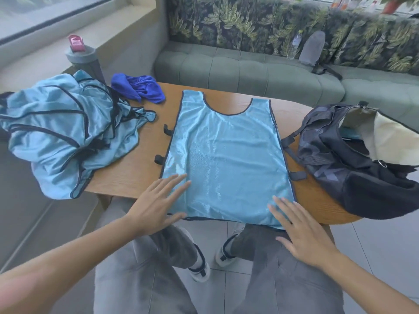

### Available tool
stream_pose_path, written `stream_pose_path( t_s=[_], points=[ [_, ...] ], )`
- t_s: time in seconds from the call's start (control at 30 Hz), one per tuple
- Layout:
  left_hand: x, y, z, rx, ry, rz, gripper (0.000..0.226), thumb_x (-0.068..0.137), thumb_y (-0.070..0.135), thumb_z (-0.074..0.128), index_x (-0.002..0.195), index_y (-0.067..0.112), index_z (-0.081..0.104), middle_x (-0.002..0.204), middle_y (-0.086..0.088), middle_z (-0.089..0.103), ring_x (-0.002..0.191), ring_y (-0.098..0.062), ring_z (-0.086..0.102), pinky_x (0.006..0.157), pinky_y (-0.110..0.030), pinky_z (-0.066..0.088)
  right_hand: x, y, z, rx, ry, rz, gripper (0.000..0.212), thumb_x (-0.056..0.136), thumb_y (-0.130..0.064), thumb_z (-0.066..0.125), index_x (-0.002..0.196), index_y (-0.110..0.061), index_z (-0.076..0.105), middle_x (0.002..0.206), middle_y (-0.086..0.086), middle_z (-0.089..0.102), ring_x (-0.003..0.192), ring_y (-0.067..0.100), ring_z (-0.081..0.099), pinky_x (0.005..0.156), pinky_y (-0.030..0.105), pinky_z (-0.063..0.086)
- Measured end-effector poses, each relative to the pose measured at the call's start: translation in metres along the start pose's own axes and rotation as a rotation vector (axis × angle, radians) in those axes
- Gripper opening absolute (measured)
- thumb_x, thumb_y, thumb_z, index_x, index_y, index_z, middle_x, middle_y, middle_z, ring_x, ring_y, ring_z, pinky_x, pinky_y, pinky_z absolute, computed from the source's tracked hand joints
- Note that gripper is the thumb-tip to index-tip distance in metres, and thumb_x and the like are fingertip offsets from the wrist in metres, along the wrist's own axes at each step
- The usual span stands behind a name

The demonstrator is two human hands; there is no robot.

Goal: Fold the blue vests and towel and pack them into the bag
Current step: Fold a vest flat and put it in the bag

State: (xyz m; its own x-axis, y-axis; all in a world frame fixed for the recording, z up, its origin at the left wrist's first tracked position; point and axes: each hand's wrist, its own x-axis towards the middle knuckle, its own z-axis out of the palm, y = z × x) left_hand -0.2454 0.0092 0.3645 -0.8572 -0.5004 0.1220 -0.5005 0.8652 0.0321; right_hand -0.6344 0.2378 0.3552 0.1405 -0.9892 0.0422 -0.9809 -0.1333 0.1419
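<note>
- Head view, nearest first: the left hand (158, 200) lies flat with straight fingers on the near left corner of the spread vest (226, 155), and the right hand (301, 230) lies flat with fingers spread at its near right corner; neither hand grips anything.
- That one light blue vest is laid out smooth in the middle of the worktop (127, 177), neck opening away from the person, its hem right at the near edge with a corner hanging just over it.
- Step in hand, as I judge it: flattening this vest before the first fold. The next move likely calls for pinching one side edge and carrying it across to the other without rucking the slippery mesh.
- Left of it, a heap of vests (63, 132) sits crumpled, partly hanging over the worktop's edge; the count in the heap cannot be told.
- On the right, one dark bag (340, 155) rests on the worktop with its mouth open; something pale and something teal show inside.
- Farther back, one deep blue towel (140, 87) lies bunched, unfolded, just beyond the heap.
- Behind stand one grey bottle (85, 62) with a pink cap and the green sofa (249, 69).
</note>
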Motion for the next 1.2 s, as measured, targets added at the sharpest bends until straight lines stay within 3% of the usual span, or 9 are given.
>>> stream_pose_path(
  t_s=[0.07,0.17,0.3,0.4,0.53,0.7,0.93,1.07,1.2],
  points=[
    [-0.017,0.003,0.015,0.139,-0.053,0.048,0.099,0.089,0.067,0.056,0.164,0.02,0.011,0.171,-0.008,0.01,0.156,-0.029,0.018,0.124,-0.048,0.025,-0.004,-0.001,0.01,-0.048,-0.008,0.01,0.094,0.082,-0.012,0.072,0.161,-0.015,0.021,0.169,0.011,0.013,0.154,0.031,0.02,0.12,0.048,0.026],
    [-0.019,0.006,0.037,0.224,-0.082,-0.027,0.108,0.08,0.05,0.079,0.163,0.019,0.018,0.169,-0.013,0.017,0.154,-0.035,0.022,0.122,-0.053,0.029,0.01,-0.004,0.015,-0.057,0.13,0.09,0.102,0.071,0.021,0.051,0.161,-0.02,0.023,0.164,0.014,0.027,0.15,0.034,0.03,0.117,0.047,0.031],
    [-0.006,0.019,0.054,0.292,0.059,-0.142,0.082,0.079,0.009,0.073,0.155,0.021,0.043,0.152,-0.015,0.047,0.139,-0.042,0.045,0.114,-0.056,0.035,0.023,-0.011,0.02,-0.038,0.195,0.126,0.083,0.082,0.018,0.038,0.159,-0.013,0.03,0.158,0.015,0.039,0.142,0.038,0.042,0.113,0.046,0.037],
    [0.005,0.036,0.057,0.221,0.112,-0.236,0.07,0.078,0.013,0.071,0.146,0.021,0.053,0.142,-0.014,0.055,0.13,-0.042,0.05,0.111,-0.056,0.037,0.02,-0.012,0.016,0.064,0.186,0.167,0.095,0.066,0.027,0.061,0.153,-0.006,0.039,0.156,0.014,0.042,0.144,0.036,0.041,0.116,0.042,0.03],
    [0.008,0.051,0.05,0.129,0.116,-0.319,0.075,0.066,0.024,0.073,0.139,0.018,0.056,0.136,-0.015,0.053,0.128,-0.045,0.048,0.111,-0.058,0.033,0.01,-0.015,0.001,0.348,0.191,0.327,0.089,0.074,0.027,0.054,0.152,-0.013,0.043,0.153,-0.001,0.045,0.145,0.015,0.035,0.118,0.022,0.023],
    [-0.002,0.039,0.033,0.043,0.235,-0.225,0.07,0.065,0.014,0.065,0.135,0.01,0.059,0.132,-0.012,0.059,0.124,-0.04,0.053,0.108,-0.053,0.04,0.002,-0.013,-0.018,0.391,0.303,0.445,0.069,0.067,0.025,0.062,0.127,-0.011,0.065,0.122,0.009,0.066,0.11,0.031,0.063,0.092,0.039,0.052],
    [-0.027,0.017,0.0,-0.029,0.388,-0.211,0.045,0.066,-0.01,0.063,0.107,0.009,0.068,0.101,-0.004,0.07,0.101,-0.029,0.065,0.073,-0.041,0.054,0.004,-0.012,-0.045,0.551,0.436,0.558,0.054,0.079,0.02,0.062,0.117,-0.018,0.071,0.106,0.002,0.072,0.094,0.021,0.065,0.084,0.034,0.055],
    [-0.03,0.03,-0.018,-0.418,0.475,-0.523,0.053,0.081,-0.015,0.057,0.122,0.016,0.071,0.114,0.0,0.072,0.108,-0.022,0.064,0.081,-0.033,0.055,0.005,-0.021,-0.051,0.703,0.49,0.598,0.047,0.081,0.017,0.067,0.104,-0.023,0.074,0.098,-0.009,0.075,0.09,0.016,0.07,0.079,0.028,0.054],
    [-0.035,0.044,-0.043,-0.903,0.541,-0.615,0.046,0.092,-0.012,0.05,0.101,0.027,0.071,0.09,0.01,0.077,0.083,-0.014,0.073,0.075,-0.027,0.057,-0.002,-0.028,-0.062,0.796,0.477,0.633,0.047,0.084,0.012,0.07,0.088,-0.034,0.069,0.087,-0.02,0.074,0.088,0.0,0.07,0.073,0.012,0.051]
  ],
)
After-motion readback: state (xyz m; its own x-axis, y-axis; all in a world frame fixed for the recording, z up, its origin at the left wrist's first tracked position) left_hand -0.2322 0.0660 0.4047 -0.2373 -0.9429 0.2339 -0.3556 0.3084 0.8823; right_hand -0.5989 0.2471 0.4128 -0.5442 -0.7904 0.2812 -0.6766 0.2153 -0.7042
